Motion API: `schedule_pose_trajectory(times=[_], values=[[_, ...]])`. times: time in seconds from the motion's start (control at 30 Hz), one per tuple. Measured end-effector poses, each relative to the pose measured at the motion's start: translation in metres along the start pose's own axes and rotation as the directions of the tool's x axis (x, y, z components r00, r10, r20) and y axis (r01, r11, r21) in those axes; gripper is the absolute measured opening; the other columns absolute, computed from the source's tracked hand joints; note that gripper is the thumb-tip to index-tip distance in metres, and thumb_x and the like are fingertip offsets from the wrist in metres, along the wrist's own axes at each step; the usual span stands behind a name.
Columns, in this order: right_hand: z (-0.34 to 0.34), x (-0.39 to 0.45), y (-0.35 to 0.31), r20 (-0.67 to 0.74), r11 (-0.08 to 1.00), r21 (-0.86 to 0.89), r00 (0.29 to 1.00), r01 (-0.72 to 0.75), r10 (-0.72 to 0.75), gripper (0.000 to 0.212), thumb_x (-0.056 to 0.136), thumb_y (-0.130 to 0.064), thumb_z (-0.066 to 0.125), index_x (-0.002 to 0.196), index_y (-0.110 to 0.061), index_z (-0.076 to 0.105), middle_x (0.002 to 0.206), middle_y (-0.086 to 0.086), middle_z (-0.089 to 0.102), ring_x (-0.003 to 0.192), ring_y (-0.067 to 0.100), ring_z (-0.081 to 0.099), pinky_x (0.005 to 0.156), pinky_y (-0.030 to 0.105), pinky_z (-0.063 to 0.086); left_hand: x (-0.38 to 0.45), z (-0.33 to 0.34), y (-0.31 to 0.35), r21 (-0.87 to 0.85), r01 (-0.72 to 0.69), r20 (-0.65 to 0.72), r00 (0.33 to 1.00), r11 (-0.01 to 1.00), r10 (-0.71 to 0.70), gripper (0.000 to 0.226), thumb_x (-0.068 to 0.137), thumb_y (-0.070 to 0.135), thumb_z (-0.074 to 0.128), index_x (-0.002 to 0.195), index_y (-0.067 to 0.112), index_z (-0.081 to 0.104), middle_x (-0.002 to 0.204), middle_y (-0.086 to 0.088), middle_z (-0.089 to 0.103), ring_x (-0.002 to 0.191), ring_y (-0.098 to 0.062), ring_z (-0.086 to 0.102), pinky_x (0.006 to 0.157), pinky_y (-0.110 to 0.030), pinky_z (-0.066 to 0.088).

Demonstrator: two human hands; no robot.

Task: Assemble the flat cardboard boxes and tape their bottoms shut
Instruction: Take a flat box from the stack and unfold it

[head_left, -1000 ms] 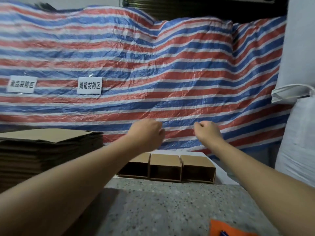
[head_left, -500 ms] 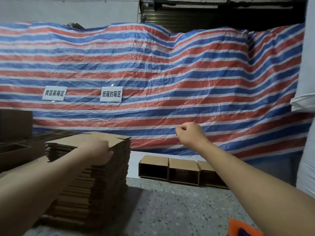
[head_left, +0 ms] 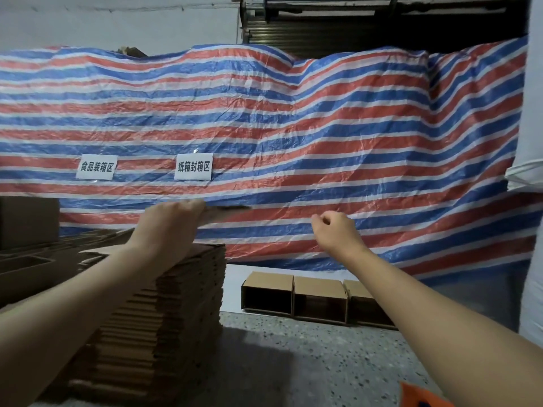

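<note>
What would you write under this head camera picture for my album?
Left hand lifts a flat box off the stack; right hand reaches over.

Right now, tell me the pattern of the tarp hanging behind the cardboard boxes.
The tarp has horizontal red, blue and white stripes, seen best in the head view.

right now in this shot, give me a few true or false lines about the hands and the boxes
1. The left hand holds a flat cardboard sheet. True.
2. The right hand grips a tape roll. False: it holds nothing.
3. Three open boxes sit side by side by the striped tarp. True.
4. The stack of flat cardboard is to the right of the boxes. False: it is to their left.
</note>
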State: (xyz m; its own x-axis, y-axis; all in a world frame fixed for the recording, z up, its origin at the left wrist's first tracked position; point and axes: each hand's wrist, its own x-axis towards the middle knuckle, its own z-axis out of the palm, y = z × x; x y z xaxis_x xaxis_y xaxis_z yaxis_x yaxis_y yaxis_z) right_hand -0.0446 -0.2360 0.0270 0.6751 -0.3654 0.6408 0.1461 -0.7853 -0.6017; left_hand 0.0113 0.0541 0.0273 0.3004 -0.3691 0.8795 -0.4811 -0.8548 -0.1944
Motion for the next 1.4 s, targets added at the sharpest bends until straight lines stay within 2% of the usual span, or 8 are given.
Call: schedule_pose_trajectory(times=[0.17,0.27,0.47,0.53,0.67,0.8,1.0,1.4], values=[[-0.036,0.017,-0.004,-0.103,0.962,0.274,0.994,-0.014,0.044,0.041,0.104,-0.053,0.038,0.112,-0.017,0.057,0.100,-0.004,0.061,0.083,0.008,0.054,0.069,0.028,0.038,0.037,-0.048,0.029,-0.396,-0.074,-0.243,0.970,0.915,-0.026,0.012,0.097,0.016,0.056,0.094,0.013,0.067,0.072,-0.002,0.063,0.061,-0.025,0.056,0.055,-0.032,0.039],[-0.058,0.023,-0.002,-0.179,0.890,0.456,0.978,-0.013,0.106,0.063,0.101,-0.066,0.030,0.145,-0.025,0.043,0.140,-0.005,0.052,0.119,0.016,0.053,0.088,0.030,0.037,0.048,-0.057,0.047,-0.657,0.026,-0.108,0.986,0.754,-0.128,0.022,0.101,0.027,0.050,0.082,0.022,0.058,0.064,0.012,0.055,0.058,-0.005,0.050,0.052,-0.027,0.034],[-0.092,0.001,0.012,-0.198,0.811,0.585,0.970,-0.001,0.144,0.054,0.090,-0.073,0.046,0.110,-0.027,0.068,0.096,-0.013,0.075,0.080,0.008,0.072,0.056,0.017,0.052,0.049,-0.025,0.070,-0.914,0.347,0.295,0.924,0.208,-0.245,0.020,0.100,0.035,0.050,0.097,0.024,0.066,0.095,-0.001,0.067,0.097,-0.024,0.062,0.097,-0.051,0.050],[-0.090,-0.009,0.021,-0.195,0.822,0.569,0.966,-0.029,0.169,0.044,0.093,-0.067,0.051,0.100,-0.026,0.066,0.089,-0.011,0.075,0.076,0.008,0.073,0.055,0.018,0.054,0.045,-0.004,0.084,-0.894,0.432,0.367,0.859,0.119,-0.358,0.022,0.100,0.040,0.050,0.104,0.024,0.065,0.101,-0.003,0.068,0.103,-0.024,0.063,0.094,-0.047,0.052],[-0.074,-0.045,0.049,-0.187,0.843,0.510,0.934,-0.171,0.303,0.050,0.089,-0.068,0.052,0.096,-0.020,0.066,0.091,0.000,0.075,0.087,0.021,0.072,0.083,0.040,0.059,0.019,0.027,0.116,-0.836,0.547,0.487,0.763,0.024,-0.425,0.033,0.093,0.053,0.056,0.115,0.029,0.050,0.104,0.010,0.059,0.092,-0.004,0.054,0.067,-0.022,0.041],[-0.068,-0.096,0.092,-0.051,0.819,0.482,0.923,-0.312,0.382,0.067,0.075,-0.073,0.053,0.099,-0.013,0.068,0.098,0.013,0.076,0.091,0.031,0.073,0.089,0.051,0.058,-0.032,0.052,0.141,-0.813,0.582,0.529,0.746,0.010,-0.404,0.045,0.080,0.046,0.076,0.114,0.035,0.048,0.109,0.011,0.060,0.100,-0.008,0.060,0.086,-0.033,0.053],[-0.048,-0.155,0.146,0.106,0.776,0.460,0.894,-0.431,0.435,0.052,0.078,-0.068,0.053,0.102,-0.023,0.066,0.087,-0.008,0.079,0.079,0.012,0.076,0.068,0.031,0.057,-0.100,0.080,0.165,-0.709,0.702,0.672,0.645,-0.067,-0.364,0.038,0.079,0.038,0.079,0.108,0.030,0.057,0.102,0.004,0.067,0.094,-0.013,0.066,0.075,-0.033,0.057],[-0.070,-0.130,0.151,0.322,0.609,0.626,0.873,-0.487,0.367,0.062,0.098,-0.060,0.042,0.095,-0.010,0.079,0.096,0.018,0.073,0.090,0.026,0.071,0.089,0.044,0.051,-0.110,0.083,0.169,-0.712,0.699,0.675,0.656,-0.065,-0.339,0.035,0.080,0.037,0.079,0.106,0.028,0.057,0.101,0.002,0.067,0.094,-0.015,0.067,0.080,-0.039,0.059]])
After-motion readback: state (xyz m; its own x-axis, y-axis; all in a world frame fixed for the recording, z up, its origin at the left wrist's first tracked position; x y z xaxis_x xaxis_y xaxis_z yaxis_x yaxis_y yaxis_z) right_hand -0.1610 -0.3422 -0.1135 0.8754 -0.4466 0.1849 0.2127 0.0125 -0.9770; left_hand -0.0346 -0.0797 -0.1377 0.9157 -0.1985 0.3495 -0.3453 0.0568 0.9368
